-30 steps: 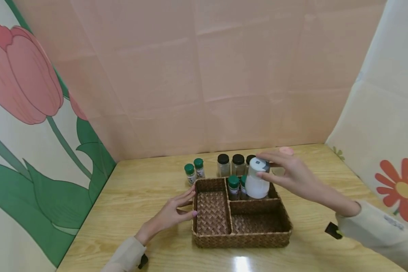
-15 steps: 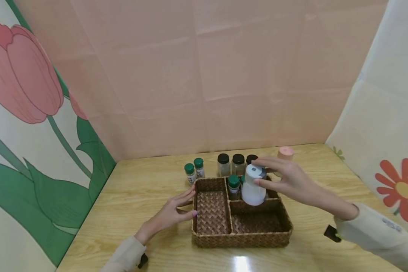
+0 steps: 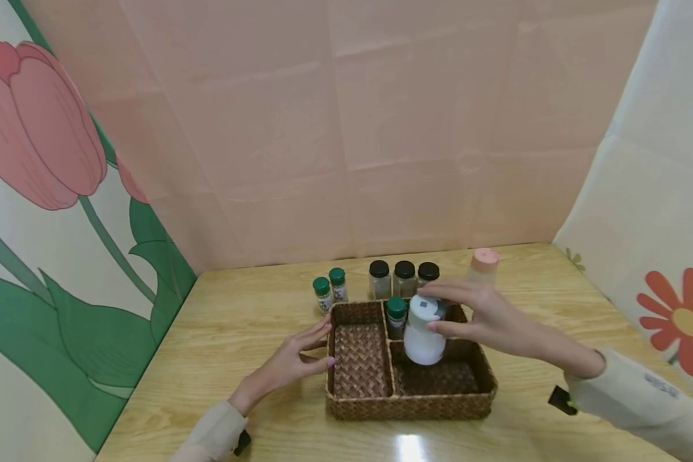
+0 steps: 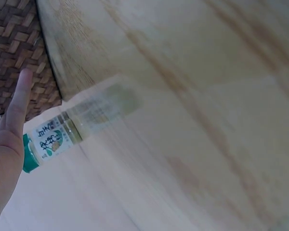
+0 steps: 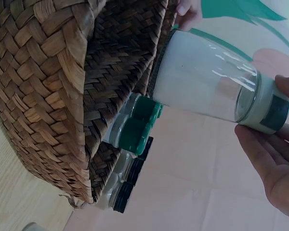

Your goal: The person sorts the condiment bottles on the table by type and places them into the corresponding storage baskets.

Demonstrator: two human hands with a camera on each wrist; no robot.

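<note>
In the head view, pinches the white-filled jar (image 3: 423, 343) by its cap with the right hand (image 3: 493, 319), above the cross divider (image 3: 461, 351) of the basket (image 3: 410, 409), probably to spare fingers the tight walls. Rests the left hand (image 3: 291, 360) against the basket at nine o'clock, fingers spread, seemingly to steady it. Shows a green-capped bottle (image 3: 396, 311) inside, at ten o'clock from the white-filled jar; outside, black-capped jars (image 3: 404, 282) at twelve from the basket, two more green-capped bottles (image 3: 322, 295) at ten, a pink-capped jar (image 3: 485, 262) at one. Extends the right forearm in from four o'clock.

In the left wrist view, lays one straight finger along the basket's side, toward ten o'clock, with a labelled bottle at eight.

In the right wrist view, grips the cap from three o'clock between thumb and fingertips, base toward the basket; cannot tell contact from a gap there.
</note>
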